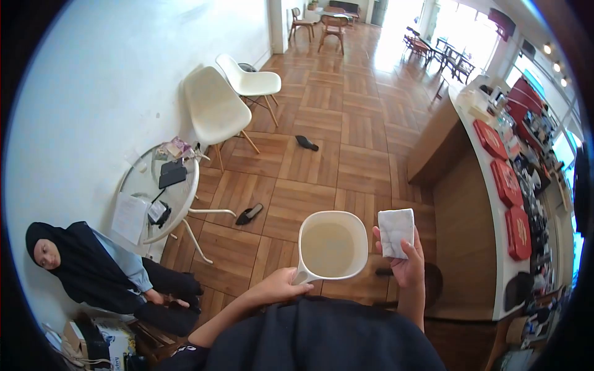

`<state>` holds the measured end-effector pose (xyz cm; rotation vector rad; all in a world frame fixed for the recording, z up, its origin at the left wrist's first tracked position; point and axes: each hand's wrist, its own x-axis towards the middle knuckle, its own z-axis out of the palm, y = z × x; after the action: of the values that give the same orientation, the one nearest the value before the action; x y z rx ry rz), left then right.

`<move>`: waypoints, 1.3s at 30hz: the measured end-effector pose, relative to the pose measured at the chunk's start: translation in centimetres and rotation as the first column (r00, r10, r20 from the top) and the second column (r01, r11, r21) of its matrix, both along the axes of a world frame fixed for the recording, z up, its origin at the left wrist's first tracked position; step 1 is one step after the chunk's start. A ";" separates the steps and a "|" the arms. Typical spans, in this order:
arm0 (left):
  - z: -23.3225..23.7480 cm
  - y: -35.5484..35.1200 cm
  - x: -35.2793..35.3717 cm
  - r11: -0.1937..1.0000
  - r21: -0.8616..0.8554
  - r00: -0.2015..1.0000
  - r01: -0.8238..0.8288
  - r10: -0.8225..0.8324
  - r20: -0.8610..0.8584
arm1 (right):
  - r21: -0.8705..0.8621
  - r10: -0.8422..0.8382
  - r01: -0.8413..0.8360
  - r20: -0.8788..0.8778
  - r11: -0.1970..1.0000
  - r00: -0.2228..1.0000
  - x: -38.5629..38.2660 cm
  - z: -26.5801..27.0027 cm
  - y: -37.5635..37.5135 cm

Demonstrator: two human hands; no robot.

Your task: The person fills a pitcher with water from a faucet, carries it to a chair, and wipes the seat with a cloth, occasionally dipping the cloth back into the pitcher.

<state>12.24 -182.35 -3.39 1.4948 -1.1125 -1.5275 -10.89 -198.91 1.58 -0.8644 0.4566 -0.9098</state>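
Note:
My left hand (281,286) is closed round the handle of a white dipper (303,277), which is held level in front of my body. Cloudy, pale liquid (328,247) shows inside it. To the right of the dipper, my right hand (408,258) grips a folded white cloth (396,232), with the thumb on its front and the fingers behind. The cloth and the dipper are apart.
A person (93,266) sits at the lower left, beside a round glass table (176,213) with papers and a phone. White chairs (216,105) line the wall. Two dark shoes (249,214) lie on the floor. A counter (489,204) with red boxes (518,233) stands right.

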 end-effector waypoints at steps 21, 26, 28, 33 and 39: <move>0.1 -21.1 18.8 0.947 0.180 0.964 -0.265 0.254 0.082 | 0.041 0.156 -0.153 -0.101 0.987 0.983 27.1 -4.0 -27.5; 0.0 -25.3 21.8 0.890 0.195 0.911 -0.413 0.401 0.100 | -0.425 0.221 -0.422 -0.446 0.801 0.867 35.0 -0.6 -33.1; 0.9 -27.0 22.9 0.844 0.266 0.882 -0.466 0.466 0.067 | -0.583 0.194 -0.484 -0.489 0.652 0.850 38.3 -0.5 -34.3; 1.6 -30.1 26.4 0.755 0.267 0.786 -0.599 0.618 0.016 | -0.840 0.114 -0.533 -0.542 -0.102 0.833 46.0 -1.1 -35.7; 0.7 -32.3 32.3 0.702 0.227 0.725 -0.675 0.688 0.026 | -0.744 0.058 -0.559 -0.617 -0.365 0.785 54.9 -6.1 -36.8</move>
<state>44.56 -214.69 -2.73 1.7311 -0.2586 -1.1592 43.99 -235.70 -4.48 -2.6670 -0.5602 -0.2871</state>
